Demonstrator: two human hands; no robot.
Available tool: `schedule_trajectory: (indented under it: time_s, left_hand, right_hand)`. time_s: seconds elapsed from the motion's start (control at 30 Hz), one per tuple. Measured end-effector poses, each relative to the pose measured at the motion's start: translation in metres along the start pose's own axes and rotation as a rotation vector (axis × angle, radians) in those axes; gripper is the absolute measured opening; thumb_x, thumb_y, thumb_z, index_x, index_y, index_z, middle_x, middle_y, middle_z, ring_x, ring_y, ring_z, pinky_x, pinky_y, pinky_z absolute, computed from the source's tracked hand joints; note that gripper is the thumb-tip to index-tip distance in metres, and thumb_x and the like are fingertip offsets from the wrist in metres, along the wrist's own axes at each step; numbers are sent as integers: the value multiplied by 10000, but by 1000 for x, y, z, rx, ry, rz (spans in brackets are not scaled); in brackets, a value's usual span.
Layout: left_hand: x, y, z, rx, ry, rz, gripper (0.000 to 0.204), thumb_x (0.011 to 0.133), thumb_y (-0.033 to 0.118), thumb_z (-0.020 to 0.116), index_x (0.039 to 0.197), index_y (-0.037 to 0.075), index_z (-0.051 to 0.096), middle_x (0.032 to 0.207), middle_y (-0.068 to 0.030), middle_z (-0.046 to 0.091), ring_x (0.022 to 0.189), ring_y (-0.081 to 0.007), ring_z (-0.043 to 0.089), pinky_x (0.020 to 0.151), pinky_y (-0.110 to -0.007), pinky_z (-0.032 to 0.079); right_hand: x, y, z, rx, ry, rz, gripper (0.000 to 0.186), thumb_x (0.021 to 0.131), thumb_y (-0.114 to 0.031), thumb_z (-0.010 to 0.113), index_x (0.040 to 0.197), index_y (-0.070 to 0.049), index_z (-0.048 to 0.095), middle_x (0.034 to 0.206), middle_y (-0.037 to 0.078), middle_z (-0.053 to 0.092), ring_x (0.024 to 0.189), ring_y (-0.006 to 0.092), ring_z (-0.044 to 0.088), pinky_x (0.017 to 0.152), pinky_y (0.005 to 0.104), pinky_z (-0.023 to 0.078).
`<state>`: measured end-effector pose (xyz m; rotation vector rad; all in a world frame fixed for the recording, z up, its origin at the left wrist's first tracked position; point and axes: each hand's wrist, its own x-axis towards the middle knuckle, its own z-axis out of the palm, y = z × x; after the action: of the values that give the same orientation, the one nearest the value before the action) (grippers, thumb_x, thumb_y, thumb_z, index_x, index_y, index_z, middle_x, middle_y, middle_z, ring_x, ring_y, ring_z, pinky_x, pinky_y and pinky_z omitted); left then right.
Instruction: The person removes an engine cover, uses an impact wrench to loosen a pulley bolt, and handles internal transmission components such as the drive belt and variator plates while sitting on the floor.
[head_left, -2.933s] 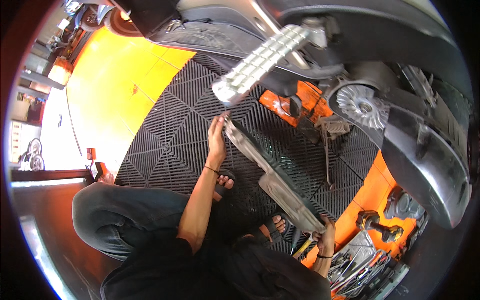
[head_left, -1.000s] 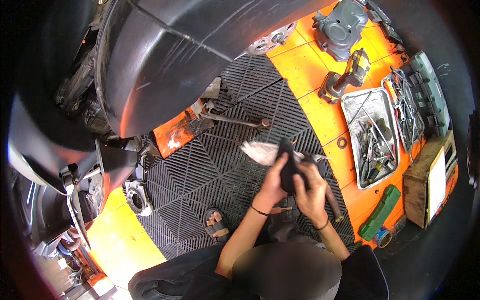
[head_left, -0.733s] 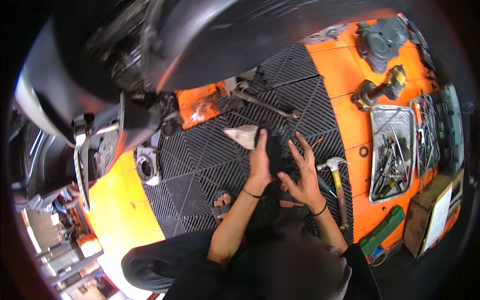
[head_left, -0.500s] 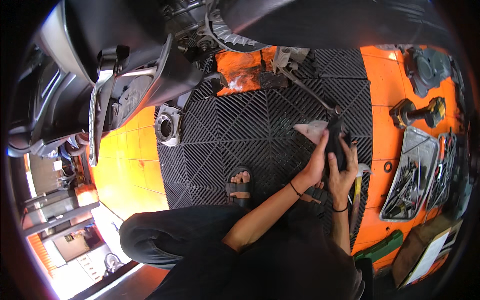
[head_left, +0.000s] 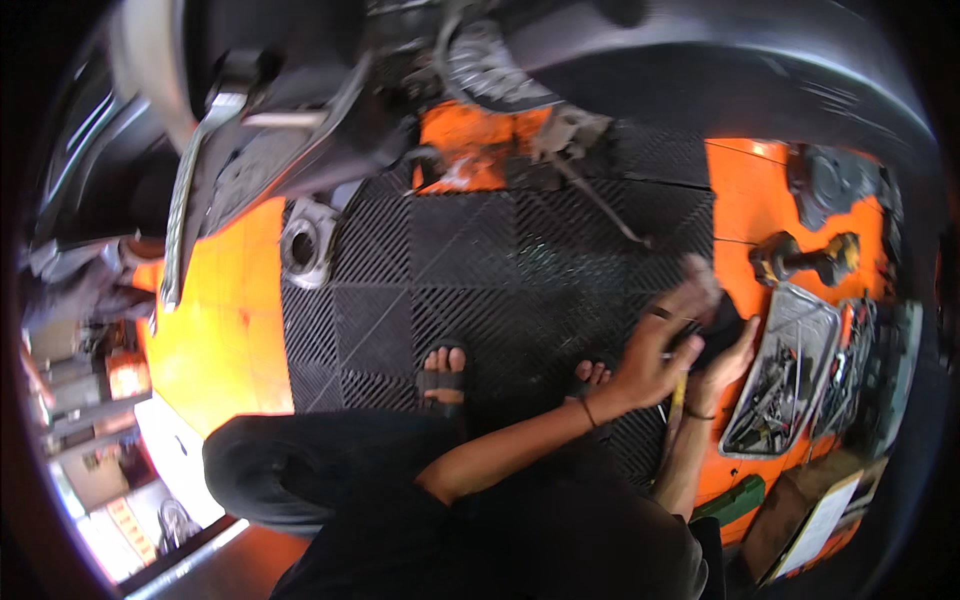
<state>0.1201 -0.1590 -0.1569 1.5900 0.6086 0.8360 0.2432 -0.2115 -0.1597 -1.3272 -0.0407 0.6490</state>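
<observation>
Low at the right of the mat, my left hand (head_left: 655,355) and my right hand (head_left: 728,362) are closed around a dark cloth (head_left: 718,325), blurred by motion. My left thumb and fingers lie across it; the straighter fingers of my right hand press along its right side. Just below them a yellow-handled hammer (head_left: 676,400) is partly hidden. Beside my right hand is a metal tray of tools (head_left: 790,355).
A scooter's dark bodywork (head_left: 710,70) spans the top. A rod (head_left: 600,205) and a metal housing (head_left: 305,248) are on the rubber mat (head_left: 465,240). A power tool (head_left: 805,260), grey cover (head_left: 835,185), green case (head_left: 730,505) and box (head_left: 800,515) are at right.
The long metal part held earlier has left my hands, which now hold cloth. Since half a second ago they have shifted right toward the tray, and the view has moved slightly.
</observation>
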Motion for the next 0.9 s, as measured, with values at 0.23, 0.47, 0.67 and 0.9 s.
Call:
schedule_trajectory:
  time_s: [0.23,0.47,0.67,0.9]
  left_hand:
    - [-27,-39,19,-332,20,-596,478,1067,368,392,1347,3,524,1319,-162,580,1171,-249,571,1026,-384,429]
    - [-39,-18,24,-518,-501,-398,658,1068,488,196,1311,-20,538,1307,-231,591,1262,-332,538,1064,-444,392]
    - [23,18,-13,-380,-381,-127,667,1061,496,249,1228,-62,575,1225,-215,638,1161,-312,605,1031,-427,428]
    - [62,-8,-87,-392,-66,-193,619,1064,477,262,1223,-44,554,1201,-231,630,1087,-314,624,973,-419,471]
  right_hand:
    - [-34,63,10,-666,96,-423,252,964,-179,604,806,14,637,656,208,601,567,283,584,536,424,438]
    - [18,40,-70,-823,527,-319,365,939,-324,645,854,30,664,758,247,660,708,413,656,652,458,496]
    - [-64,-48,-194,-904,669,-254,357,888,-239,708,1083,53,640,963,226,705,866,316,692,789,443,523]
    - [-73,-8,-277,-1633,749,-322,785,732,-225,827,1389,-4,458,1269,219,545,1184,382,514,1019,496,386]
